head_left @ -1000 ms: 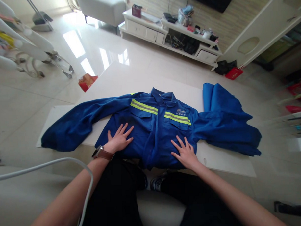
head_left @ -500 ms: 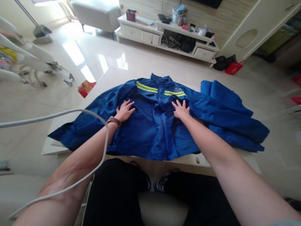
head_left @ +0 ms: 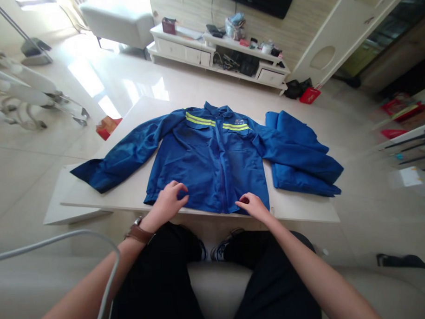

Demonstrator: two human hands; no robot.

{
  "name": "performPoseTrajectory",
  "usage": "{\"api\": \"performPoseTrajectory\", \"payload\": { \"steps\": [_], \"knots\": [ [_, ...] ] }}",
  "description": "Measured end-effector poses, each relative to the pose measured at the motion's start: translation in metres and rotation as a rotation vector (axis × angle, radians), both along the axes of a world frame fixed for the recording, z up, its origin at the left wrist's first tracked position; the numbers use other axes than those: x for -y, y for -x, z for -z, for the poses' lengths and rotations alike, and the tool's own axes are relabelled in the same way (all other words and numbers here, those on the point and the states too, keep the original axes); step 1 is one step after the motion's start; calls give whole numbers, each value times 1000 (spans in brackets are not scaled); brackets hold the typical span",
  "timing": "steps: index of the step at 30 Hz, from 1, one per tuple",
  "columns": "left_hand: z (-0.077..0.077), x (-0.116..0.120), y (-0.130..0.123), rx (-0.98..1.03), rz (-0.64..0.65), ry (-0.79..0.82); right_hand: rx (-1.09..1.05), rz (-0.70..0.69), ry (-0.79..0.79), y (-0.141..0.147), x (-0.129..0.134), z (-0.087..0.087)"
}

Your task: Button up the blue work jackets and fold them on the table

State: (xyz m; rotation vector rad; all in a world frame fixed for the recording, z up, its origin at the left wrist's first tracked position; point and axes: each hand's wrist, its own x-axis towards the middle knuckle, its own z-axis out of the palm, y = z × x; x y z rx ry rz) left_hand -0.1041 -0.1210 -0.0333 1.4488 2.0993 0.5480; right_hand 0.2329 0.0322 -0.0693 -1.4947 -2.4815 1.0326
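A blue work jacket (head_left: 198, 162) lies spread front-up on a white table (head_left: 123, 193), its collar at the far side and yellow-and-grey reflective stripes across the chest. My left hand (head_left: 169, 199) is over the jacket's lower left front, fingers bent and apart with nothing visible in them. Close to the hem on the other side of the zip is my right hand (head_left: 251, 205), its fingers curled with a gap to the thumb. Whether either hand touches the cloth is hard to tell. One sleeve rests over a folded blue garment (head_left: 295, 124) at the right.
A pale cable (head_left: 62, 237) loops across the lower left, near my left forearm. Beyond the table stand a white TV cabinet (head_left: 181, 51) and a light grey ottoman (head_left: 119, 25). A red box (head_left: 108, 127) sits on the floor beside the table.
Both hands have moved from the jacket's chest down toward its hem, and their spread fingers have curled. The jacket's front looks smoother, and the view has shifted slightly.
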Motion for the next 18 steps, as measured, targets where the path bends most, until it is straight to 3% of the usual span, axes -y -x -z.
{"api": "performPoseTrajectory", "payload": {
  "steps": [3, 5, 7, 13, 16, 18],
  "knots": [
    [-7, -2, -67, 437, -18, 224, 76, -16, -117, 15, 14, 0],
    [0, 3, -105, 712, -67, 364, 53, 10, -166, 28, 22, -3],
    [9, 9, -127, 940, -209, 388, -42, 49, -199, 38, 29, -8],
    [18, 3, -145, 1428, -722, 204, -420, 60, -166, 49, 41, -34],
    [19, -9, -157, 1434, -948, -46, -509, 68, -125, 41, 40, -37],
    [19, -17, -166, 1395, -981, -182, -545, 87, -91, 36, 39, -34]
  ]
}}
